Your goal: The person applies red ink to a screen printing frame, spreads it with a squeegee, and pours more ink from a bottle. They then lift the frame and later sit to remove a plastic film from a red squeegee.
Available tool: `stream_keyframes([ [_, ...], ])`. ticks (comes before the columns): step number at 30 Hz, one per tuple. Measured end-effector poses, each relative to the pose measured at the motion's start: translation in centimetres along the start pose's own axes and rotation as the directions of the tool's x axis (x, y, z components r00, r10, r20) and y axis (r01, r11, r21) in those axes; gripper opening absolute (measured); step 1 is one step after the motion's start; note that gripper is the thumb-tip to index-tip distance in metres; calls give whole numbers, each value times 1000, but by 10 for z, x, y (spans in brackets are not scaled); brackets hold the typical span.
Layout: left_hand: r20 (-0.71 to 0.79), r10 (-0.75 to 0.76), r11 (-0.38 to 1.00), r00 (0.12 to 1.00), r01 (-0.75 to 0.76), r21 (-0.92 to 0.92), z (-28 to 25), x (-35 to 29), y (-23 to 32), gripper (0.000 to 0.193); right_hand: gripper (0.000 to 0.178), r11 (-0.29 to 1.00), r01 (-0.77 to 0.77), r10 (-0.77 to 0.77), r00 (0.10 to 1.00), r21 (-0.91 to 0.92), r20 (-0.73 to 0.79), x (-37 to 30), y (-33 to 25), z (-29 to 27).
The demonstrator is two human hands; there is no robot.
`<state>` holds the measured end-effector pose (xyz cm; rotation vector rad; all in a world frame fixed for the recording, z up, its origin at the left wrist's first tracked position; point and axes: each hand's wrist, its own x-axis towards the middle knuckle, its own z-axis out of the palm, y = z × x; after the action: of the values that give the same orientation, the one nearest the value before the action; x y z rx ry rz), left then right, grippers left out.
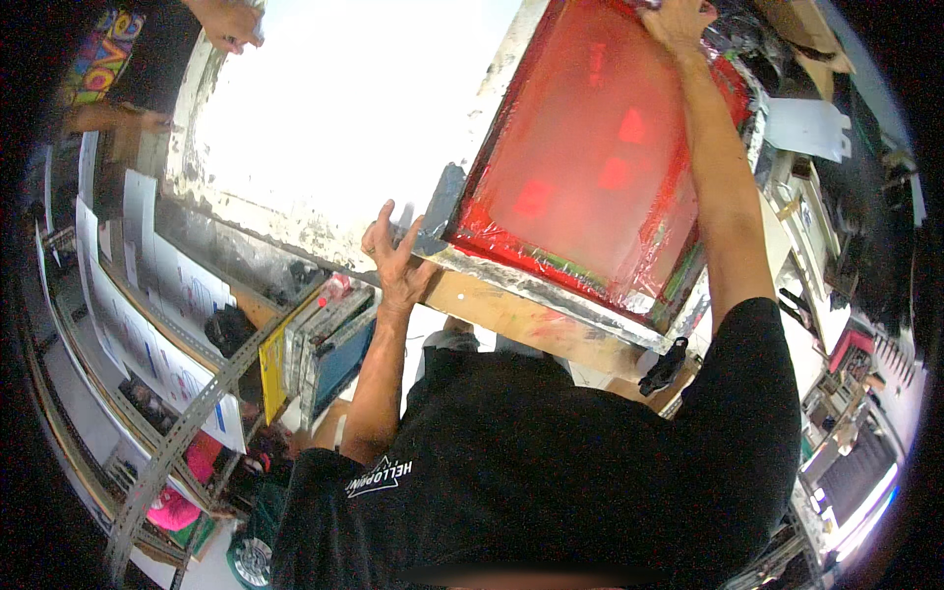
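Gripping the near corner of a screen-printing frame (590, 167), the person's left hand (398, 258) has its fingers spread and pressed against the grey taped corner of the rim, thumb hooked under the edge. The frame, a rigid rectangle with a red-coated mesh and metal rails wrapped in shiny tape, lies tilted on a bright white light table (334, 108), its near rail overhanging a wooden ledge (521, 320). At the frame's far corner the right hand (677, 20) is closed over the rim, arm stretched the length of the frame's right side. Judging by its build, the frame is stiff and fairly light but awkwardly broad, the mesh taut and easily punctured, the tape possibly slick with ink; the rails at opposite corners look like the safe hold. Left of the frame, below the table, stand stacked screens (329, 344). Beyond the frame's far left, another person's hand (231, 22) rests on the table's edge.
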<state>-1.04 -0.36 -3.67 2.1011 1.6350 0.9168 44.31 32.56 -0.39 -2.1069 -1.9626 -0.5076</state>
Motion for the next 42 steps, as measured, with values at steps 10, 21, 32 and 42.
stream_keyframes([
  [10,-44,51,998,998,-53,-46,0,-9,0,61,79,956,239,-212,964,171,-163,-99,-36,-154],
  [21,-398,145,948,906,-243,-206,-99,134,149,44,74,992,115,-123,976,57,181,-267,-66,-411],
  [32,-434,244,843,867,-411,-346,-169,75,102,57,57,977,134,-174,950,-164,-260,-208,-32,-417],
  [42,-114,-503,864,857,503,-35,-143,-306,-136,42,51,981,117,-163,930,-156,-328,-203,-13,-403],
])
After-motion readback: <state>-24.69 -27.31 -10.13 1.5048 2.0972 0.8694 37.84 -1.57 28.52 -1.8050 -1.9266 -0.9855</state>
